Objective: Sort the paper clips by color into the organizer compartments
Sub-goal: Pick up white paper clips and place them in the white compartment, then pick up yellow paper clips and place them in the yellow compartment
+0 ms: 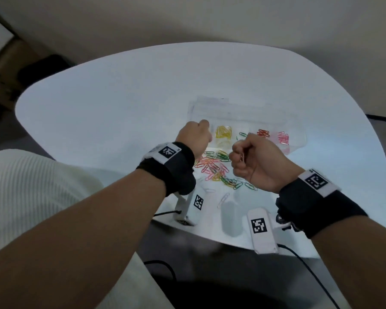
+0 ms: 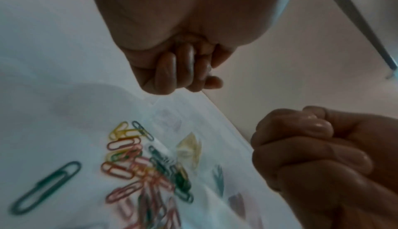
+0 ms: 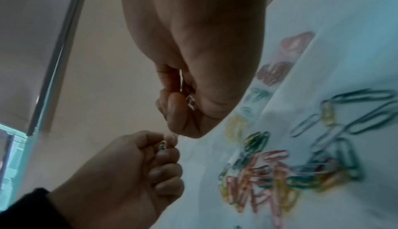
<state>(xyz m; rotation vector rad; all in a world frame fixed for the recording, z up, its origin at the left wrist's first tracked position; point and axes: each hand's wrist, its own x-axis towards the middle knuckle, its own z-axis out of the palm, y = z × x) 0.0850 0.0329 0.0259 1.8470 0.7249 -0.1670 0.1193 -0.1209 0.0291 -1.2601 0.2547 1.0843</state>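
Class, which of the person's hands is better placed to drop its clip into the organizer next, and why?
Probably the left hand: it hovers at the clear organizer, pinching a white clip. The right hand, also holding a clip, sits back over the unsorted pile.

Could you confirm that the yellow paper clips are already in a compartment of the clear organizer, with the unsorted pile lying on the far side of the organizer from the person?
Not quite: the unsorted pile lies on the near side of the clear organizer, between it and the person, as the head view shows. The yellow paper clips are indeed in a compartment.

White table [image 1: 98,103] — beige wall [image 1: 187,18]
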